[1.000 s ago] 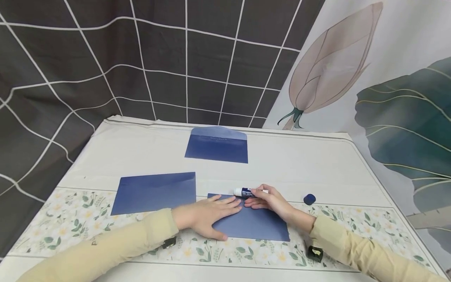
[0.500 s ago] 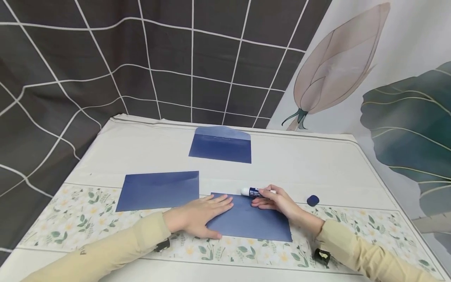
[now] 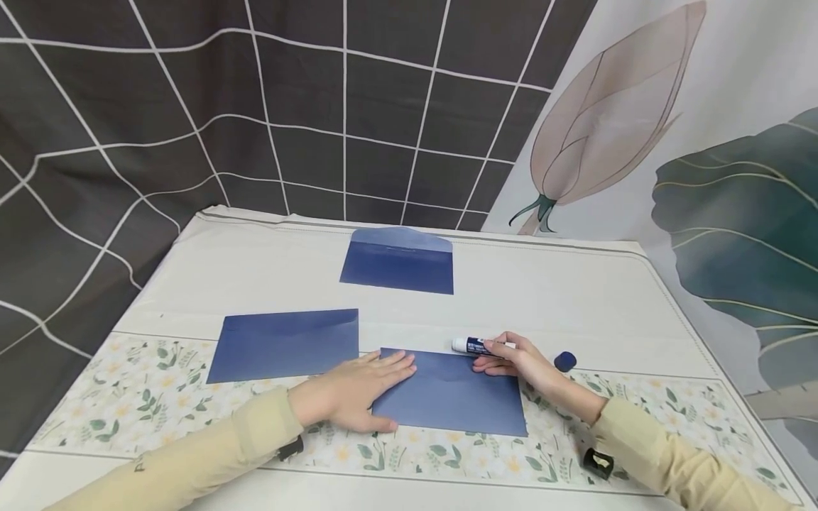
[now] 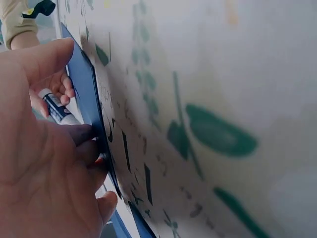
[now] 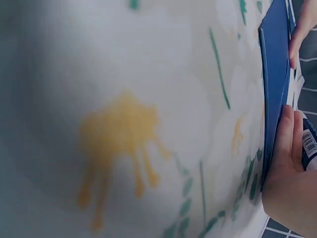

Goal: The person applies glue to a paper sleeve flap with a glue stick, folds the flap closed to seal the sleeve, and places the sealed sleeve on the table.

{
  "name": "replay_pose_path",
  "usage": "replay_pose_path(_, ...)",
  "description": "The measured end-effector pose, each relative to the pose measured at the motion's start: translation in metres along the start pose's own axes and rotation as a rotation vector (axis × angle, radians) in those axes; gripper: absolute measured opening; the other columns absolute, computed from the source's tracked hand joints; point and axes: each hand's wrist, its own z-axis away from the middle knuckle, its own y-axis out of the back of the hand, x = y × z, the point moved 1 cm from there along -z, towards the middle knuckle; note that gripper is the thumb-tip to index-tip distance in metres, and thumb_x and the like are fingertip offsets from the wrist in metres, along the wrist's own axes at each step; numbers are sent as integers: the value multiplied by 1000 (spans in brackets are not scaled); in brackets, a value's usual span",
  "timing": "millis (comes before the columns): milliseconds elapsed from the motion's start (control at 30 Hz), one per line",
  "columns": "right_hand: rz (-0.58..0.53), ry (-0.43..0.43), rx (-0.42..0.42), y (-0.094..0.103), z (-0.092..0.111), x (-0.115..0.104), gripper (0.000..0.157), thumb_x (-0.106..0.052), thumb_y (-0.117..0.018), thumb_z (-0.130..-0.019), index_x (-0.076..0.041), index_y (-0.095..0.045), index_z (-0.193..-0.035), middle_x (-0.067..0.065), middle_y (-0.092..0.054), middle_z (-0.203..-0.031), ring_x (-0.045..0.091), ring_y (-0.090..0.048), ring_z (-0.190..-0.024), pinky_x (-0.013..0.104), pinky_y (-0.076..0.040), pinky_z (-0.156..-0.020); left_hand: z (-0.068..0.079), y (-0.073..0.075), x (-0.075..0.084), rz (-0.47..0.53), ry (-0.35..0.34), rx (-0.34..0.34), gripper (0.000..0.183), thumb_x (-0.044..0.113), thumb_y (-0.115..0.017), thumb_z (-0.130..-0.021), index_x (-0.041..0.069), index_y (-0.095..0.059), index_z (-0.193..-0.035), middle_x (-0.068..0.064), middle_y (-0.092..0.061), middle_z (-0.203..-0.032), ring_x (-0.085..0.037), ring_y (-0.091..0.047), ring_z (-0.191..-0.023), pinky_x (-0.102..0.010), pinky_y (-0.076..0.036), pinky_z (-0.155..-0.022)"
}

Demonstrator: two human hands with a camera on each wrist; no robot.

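Observation:
My left hand point(image 3: 361, 390) rests with spread, straight fingers on the left part of a blue envelope point(image 3: 460, 397) in the head view. At the envelope's top edge, my right hand point(image 3: 520, 362) grips a navy-and-white glue stick point(image 3: 476, 345), held almost level with its white end pointing left. The lower right-hand fingers lie on or just over the paper; contact is unclear. The glue stick point(image 4: 57, 107) also shows beyond my left palm in the left wrist view. To the right of my right hand stands a dark blue cap point(image 3: 565, 361).
A second blue envelope point(image 3: 284, 348) lies flat to the left, close to my left hand. Farther back is a third envelope point(image 3: 397, 270) with its lighter flap raised away from me. A floral band crosses the white tablecloth point(image 3: 543, 298); a dark grid curtain point(image 3: 287, 92) hangs behind.
My right hand has carried the glue stick rightward along the envelope's top edge. My left hand has slid somewhat left on the envelope. The head view has shifted slightly.

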Motion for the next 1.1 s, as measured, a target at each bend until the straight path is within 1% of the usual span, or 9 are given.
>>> replay_pose_path(100,0,-3,-1,2,1,1,22,-23,-47,-101,0,-44,-101,8,-74,-96,6,-71,-88,22,-56,-82,0,-1,1,-9,-20,2,84,54,-55,-90,14,-19,-155,-2,-10,-163,-16,-9,-150,-40,-12,-122)
replay_pose_path(233,-26,-34,-1,2,0,2,24,-25,-47,-101,-2,-43,-101,5,-74,-96,7,-71,-89,22,-56,-83,2,0,0,-23,-42,11,84,52,-55,-91,8,-20,-154,-8,-10,-162,-20,-10,-150,-39,-17,-121)
replay_pose_path(400,-42,-49,-1,3,-1,1,26,-27,-47,-101,-1,-43,-101,3,-74,-94,7,-71,-88,22,-56,-82,5,3,-3,-12,-29,25,84,52,-57,-90,6,-24,-152,-10,-14,-161,-21,-14,-150,-41,-19,-121)
replay_pose_path(500,-36,-60,7,3,-2,1,27,-28,-47,-101,-1,-42,-102,3,-74,-93,7,-71,-87,22,-57,-81,2,8,-1,-37,-9,53,79,52,-56,-89,7,-33,-149,-10,-23,-159,-22,-21,-148,-41,-19,-121)
replay_pose_path(633,-43,-77,20,2,-2,3,29,-30,-48,-100,-1,-42,-103,4,-74,-95,8,-72,-88,22,-56,-82,-12,14,10,-132,-14,89,75,54,-54,-90,7,-37,-147,-9,-29,-157,-22,-25,-147,-42,-19,-121)
replay_pose_path(700,-47,-80,29,3,-1,3,31,-30,-48,-100,-1,-41,-103,4,-74,-95,9,-72,-88,22,-56,-83,-25,14,18,-185,-52,78,77,56,-51,-92,8,-33,-149,-7,-25,-159,-19,-21,-148,-41,-18,-121)
replay_pose_path(833,-59,-86,38,1,-1,2,33,-30,-48,-100,1,-40,-105,6,-73,-98,9,-71,-90,22,-56,-84,-49,8,35,-277,-172,23,80,60,-45,-93,11,-25,-153,-3,-17,-161,-13,-14,-149,-36,-14,-122)
replay_pose_path(933,-55,-90,41,0,-2,1,35,-31,-48,-100,2,-40,-108,7,-73,-100,10,-71,-92,22,-55,-85,-62,5,44,-304,-226,-17,82,63,-42,-93,12,-23,-153,-1,-16,-161,-11,-13,-149,-33,-13,-122)
replay_pose_path(1100,-34,-104,64,0,-1,1,36,-31,-48,-100,3,-40,-109,9,-72,-102,10,-70,-94,22,-55,-85,-70,1,47,-301,-239,-48,84,66,-41,-92,14,-20,-154,1,-13,-162,-10,-11,-149,-33,-14,-122)
